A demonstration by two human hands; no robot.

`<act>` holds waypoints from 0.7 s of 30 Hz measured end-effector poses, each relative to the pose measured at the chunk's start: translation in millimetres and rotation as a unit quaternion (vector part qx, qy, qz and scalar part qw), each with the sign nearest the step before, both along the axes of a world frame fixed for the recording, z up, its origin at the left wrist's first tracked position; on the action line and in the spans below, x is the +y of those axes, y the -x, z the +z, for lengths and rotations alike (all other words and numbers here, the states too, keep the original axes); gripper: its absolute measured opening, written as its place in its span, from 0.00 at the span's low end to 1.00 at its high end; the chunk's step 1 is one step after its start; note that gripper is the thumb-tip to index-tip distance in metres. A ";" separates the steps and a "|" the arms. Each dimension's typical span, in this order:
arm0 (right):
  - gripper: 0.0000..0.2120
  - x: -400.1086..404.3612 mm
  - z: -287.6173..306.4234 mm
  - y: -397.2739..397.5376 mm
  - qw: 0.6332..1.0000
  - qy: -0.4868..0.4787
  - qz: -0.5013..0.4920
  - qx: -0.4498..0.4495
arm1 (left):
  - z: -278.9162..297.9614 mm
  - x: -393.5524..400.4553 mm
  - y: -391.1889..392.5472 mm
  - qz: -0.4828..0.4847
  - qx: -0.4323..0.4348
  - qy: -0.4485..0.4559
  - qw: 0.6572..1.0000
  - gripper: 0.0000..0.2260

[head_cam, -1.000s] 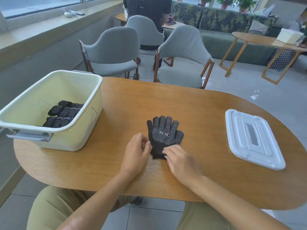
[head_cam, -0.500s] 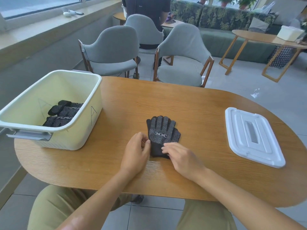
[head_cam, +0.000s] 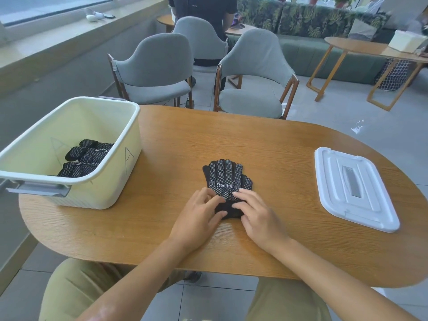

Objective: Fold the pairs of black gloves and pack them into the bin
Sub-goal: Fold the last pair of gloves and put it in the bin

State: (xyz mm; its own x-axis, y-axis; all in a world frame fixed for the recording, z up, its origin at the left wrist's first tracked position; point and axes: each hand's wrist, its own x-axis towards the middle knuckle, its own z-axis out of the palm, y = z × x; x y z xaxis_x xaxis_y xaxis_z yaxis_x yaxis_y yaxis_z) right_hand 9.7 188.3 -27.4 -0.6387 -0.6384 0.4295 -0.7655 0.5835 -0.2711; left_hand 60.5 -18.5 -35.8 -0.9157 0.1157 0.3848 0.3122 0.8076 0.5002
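Note:
A pair of black gloves (head_cam: 225, 179) with white dots lies stacked flat on the wooden table (head_cam: 266, 147), fingers pointing away from me. My left hand (head_cam: 199, 214) and my right hand (head_cam: 257, 216) meet at the cuff end. On each hand the fingers lie on top of the cuff and the thumb sits at its near edge, pinching it. To the left stands the cream bin (head_cam: 111, 181), with folded black gloves (head_cam: 85, 156) on its floor.
The bin's white lid (head_cam: 354, 191) lies flat on the right side of the table. Grey chairs (head_cam: 157, 72) stand behind the far edge, and a person in dark clothes (head_cam: 208, 10) is beyond them. Another wooden table (head_cam: 370, 49) is at the back right.
Both hands have slid from beside the cuff onto it, fingers now over the black cuff. The gloves' fingers lie closer together than before.

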 end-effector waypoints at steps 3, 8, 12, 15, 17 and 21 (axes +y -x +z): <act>0.16 -3.8 4.9 6.3 0.999 0.018 -0.045 -0.011 | -0.2 0.1 0.5 -0.012 -0.002 0.028 1.000 0.18; 0.16 -23.2 33.7 29.4 0.985 0.091 -0.092 -0.111 | 17.2 -0.9 17.4 0.028 0.029 0.044 0.998 0.11; 0.08 -39.2 80.3 64.9 0.972 0.122 -0.112 -0.164 | 66.0 -8.6 62.6 0.075 0.009 -0.008 0.997 0.03; 0.05 -48.8 118.1 97.5 0.967 0.127 -0.118 -0.184 | 110.7 -16.9 101.0 0.081 -0.035 -0.072 0.994 0.03; 0.03 -54.6 140.2 119.2 0.973 0.118 -0.111 -0.166 | 136.6 -19.9 122.7 0.086 -0.042 -0.081 0.992 0.04; 0.02 -61.5 166.3 154.7 0.978 0.089 -0.107 -0.156 | 171.1 -25.1 151.8 0.080 -0.053 -0.063 0.993 0.04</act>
